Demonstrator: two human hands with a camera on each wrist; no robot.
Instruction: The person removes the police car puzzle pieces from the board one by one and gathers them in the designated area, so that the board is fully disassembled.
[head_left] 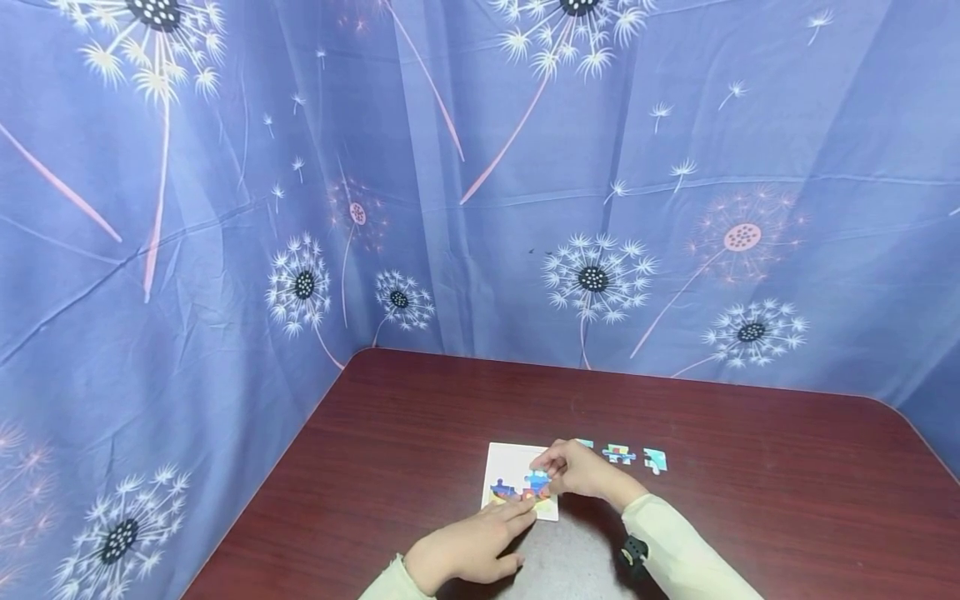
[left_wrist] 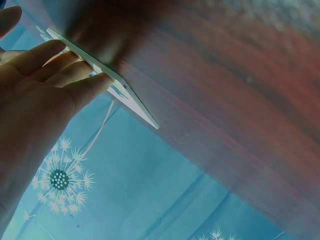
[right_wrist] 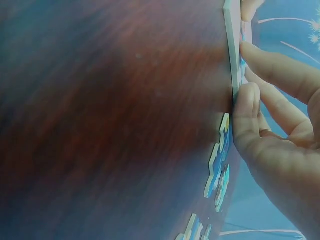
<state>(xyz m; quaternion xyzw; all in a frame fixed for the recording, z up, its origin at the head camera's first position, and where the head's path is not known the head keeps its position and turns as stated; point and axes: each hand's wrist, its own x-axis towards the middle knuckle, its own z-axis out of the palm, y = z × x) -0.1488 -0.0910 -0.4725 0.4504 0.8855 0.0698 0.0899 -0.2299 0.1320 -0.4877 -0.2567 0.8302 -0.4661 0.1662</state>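
Note:
A square white puzzle board (head_left: 504, 457) lies on the table, with several coloured jigsaw pieces on its lower half. My left hand (head_left: 474, 546) reaches over the near edge, its outstretched fingertips resting on the lower pieces. In the left wrist view those fingers (left_wrist: 85, 90) extend over the board's rim. At the board's right side, my right hand (head_left: 581, 471) pinches a blue puzzle piece (head_left: 537, 479) between thumb and index finger, low over the board. The right wrist view shows thumb and index finger (right_wrist: 280, 75) right at the board's edge (right_wrist: 231, 50).
Loose jigsaw pieces lie right of the board, including a multicoloured one (head_left: 618, 453) and a light blue one (head_left: 655, 460). Another piece (head_left: 584, 443) is partly hidden behind my right hand. The dark red wooden table (head_left: 405, 417) meets a blue dandelion-print curtain (head_left: 480, 275) behind and left.

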